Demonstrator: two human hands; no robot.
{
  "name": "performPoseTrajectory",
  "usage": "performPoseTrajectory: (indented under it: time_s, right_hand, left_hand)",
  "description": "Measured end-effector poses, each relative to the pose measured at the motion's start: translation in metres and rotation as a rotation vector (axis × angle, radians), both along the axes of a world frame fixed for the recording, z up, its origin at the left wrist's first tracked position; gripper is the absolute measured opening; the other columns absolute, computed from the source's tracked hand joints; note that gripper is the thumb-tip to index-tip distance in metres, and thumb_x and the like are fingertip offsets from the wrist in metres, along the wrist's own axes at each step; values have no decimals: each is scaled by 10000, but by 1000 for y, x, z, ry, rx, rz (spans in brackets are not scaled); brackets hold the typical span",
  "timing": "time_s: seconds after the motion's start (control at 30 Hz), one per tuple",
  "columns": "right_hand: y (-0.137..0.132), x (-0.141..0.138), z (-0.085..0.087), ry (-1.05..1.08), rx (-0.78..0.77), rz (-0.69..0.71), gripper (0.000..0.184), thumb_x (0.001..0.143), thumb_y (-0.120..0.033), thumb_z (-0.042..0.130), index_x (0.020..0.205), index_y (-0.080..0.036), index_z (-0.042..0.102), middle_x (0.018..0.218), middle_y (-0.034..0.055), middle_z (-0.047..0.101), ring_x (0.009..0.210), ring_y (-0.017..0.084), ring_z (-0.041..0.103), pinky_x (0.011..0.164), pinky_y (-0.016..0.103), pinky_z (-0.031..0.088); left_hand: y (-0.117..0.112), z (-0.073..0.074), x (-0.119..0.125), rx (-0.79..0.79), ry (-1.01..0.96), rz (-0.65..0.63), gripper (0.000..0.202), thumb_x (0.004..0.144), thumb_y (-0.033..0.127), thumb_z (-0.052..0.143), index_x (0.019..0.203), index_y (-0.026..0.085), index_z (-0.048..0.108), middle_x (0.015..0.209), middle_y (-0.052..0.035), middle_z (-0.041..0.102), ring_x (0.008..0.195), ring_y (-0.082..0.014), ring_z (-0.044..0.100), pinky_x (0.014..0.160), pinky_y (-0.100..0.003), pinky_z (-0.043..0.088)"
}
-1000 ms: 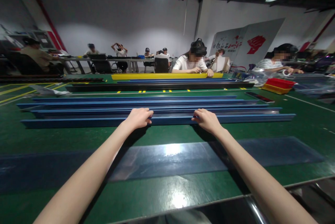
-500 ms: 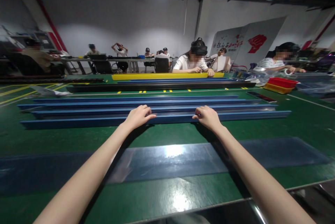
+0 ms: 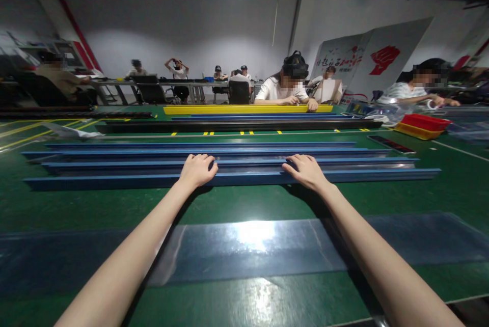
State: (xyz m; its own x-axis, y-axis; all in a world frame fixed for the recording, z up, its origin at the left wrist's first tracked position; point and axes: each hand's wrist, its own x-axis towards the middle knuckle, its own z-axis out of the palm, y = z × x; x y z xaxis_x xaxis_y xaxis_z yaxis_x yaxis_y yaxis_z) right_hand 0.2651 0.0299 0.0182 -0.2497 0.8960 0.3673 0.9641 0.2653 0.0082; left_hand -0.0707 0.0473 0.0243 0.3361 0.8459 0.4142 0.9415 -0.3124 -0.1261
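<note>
- A clear plastic strip (image 3: 255, 258) is lying flat across the green table (image 3: 95, 210), with the wearer's bare forearms reaching over it.
- Several long blue rails (image 3: 248, 166) are lying parallel just beyond, running left to right.
- The left hand (image 3: 196, 170) is resting over the front rails, fingers bending forward, thumb standing apart.
- The right hand (image 3: 305, 170) is mirroring it, well apart along the same rails; whether either hand is gripping, I cannot tell.
- A phone (image 3: 391, 144) is lying behind the rails, at right.
- Farther back, a black rail (image 3: 244, 126) is stretching across.
- A co-worker (image 3: 280, 91) is leaning over a yellow rail (image 3: 229, 110).
</note>
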Motion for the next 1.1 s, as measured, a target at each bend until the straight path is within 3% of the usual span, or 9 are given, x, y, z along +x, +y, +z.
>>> performPoseTrajectory:
  time_s: [0.17,0.53,0.87,1.1]
  right_hand:
    - [16,-1,7,-48,-38,21,471,892,-494,294,966,-171,629,1019,88,620,954,206,509,815,304,362]
    - [41,-10,5,-106,-11,42,472,881,-514,307,944,-153,604,956,100,598,914,219,488,789,308,359]
    - [71,-22,-3,-22,9,52,409,910,-447,264,911,-168,563,914,92,577,911,200,509,797,292,375]
    - [85,-23,-1,-32,-18,50,393,911,-427,268,942,-174,566,940,91,588,932,197,520,776,283,383]
  left_hand:
    - [3,-2,-1,24,-19,-5,378,834,328,321,932,160,645,891,-89,673,870,-226,595,758,-354,373]
    - [28,-3,-8,21,-29,50,373,828,310,319,920,160,648,881,-83,678,868,-219,604,760,-348,387]
    - [60,-4,-18,8,-33,72,383,832,318,312,928,155,644,898,-86,673,881,-223,599,772,-346,400]
    - [73,0,-20,-111,12,120,388,844,355,305,987,185,623,993,-72,658,927,-212,595,797,-318,419]
